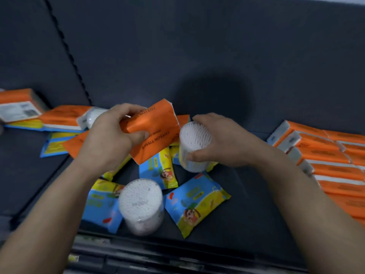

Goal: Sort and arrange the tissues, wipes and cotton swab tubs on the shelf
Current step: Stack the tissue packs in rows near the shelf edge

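Left hand (110,133) grips orange tissue pack (156,131); right hand (215,139), at its 3 o'clock, curls round cotton swab tub (194,141). Second tub (141,204) at 6 o'clock.

The row of orange tissue packs (331,155) at the shelf's right end runs off the picture's edge. The left grip (110,133) hides most of one swab tub (92,116). The label (18,110) on the far-left pack is too blurry to read.

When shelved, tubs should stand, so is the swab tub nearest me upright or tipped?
Upright. The nearest swab tub shows its round face of swab tips on top, with its base down between blue wipes packs.
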Demonstrator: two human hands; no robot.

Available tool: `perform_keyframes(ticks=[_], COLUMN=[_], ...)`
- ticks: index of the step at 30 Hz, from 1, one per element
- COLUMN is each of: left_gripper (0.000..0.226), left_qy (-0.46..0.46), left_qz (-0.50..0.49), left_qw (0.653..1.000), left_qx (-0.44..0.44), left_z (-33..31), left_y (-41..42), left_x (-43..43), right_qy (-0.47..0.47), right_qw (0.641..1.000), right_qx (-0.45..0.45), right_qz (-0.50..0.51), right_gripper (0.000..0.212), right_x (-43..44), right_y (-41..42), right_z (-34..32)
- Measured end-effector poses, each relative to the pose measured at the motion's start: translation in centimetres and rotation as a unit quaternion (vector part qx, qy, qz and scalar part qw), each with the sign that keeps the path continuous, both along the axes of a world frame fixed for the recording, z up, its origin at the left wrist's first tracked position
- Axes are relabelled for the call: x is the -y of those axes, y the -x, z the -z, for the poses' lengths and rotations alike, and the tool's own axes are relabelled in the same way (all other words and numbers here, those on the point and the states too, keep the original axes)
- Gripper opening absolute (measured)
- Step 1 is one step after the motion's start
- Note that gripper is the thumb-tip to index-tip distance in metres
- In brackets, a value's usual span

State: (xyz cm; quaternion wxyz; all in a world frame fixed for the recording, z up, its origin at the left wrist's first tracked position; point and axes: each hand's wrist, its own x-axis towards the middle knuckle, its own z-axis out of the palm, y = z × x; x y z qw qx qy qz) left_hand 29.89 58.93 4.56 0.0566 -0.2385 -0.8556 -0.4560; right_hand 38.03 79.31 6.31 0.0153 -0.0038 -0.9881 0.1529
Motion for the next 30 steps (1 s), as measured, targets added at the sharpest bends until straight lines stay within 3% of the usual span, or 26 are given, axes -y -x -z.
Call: perform_keyframes(ticks=[8,18,24,30], left_gripper=[0.042,0.043,0.041,0.042], left_qy=[-0.043,-0.059,-0.061,-0.08], left_qz=[-0.112,-0.269,-0.278,-0.247], left_qw=[0.993,0.961,0.958,0.966], left_qx=[-0.015,-0.008,-0.015,0.01], left_z=[-1.3,-0.3,0.3,0.9], left_y=[-0.5,-4.6,-4.2,-1.2], left_x=[8.6,15.6,18.7,23.2], right_qy=[0.034,0.059,0.047,0.032], right_qw=[0.997,0.975,0.967,0.975], right_qx=[-0.049,-0.02,0.016,0.027], right_qz=[-0.049,-0.211,-0.249,-0.217], right_gripper=[0.091,0.089,0.088,0.087], right_x=[5.2,13.0,16.9,22.6], right_y=[3.4,6.1,7.0,9.0], right_z=[-1.1,-0.4,-0.1,1.4])
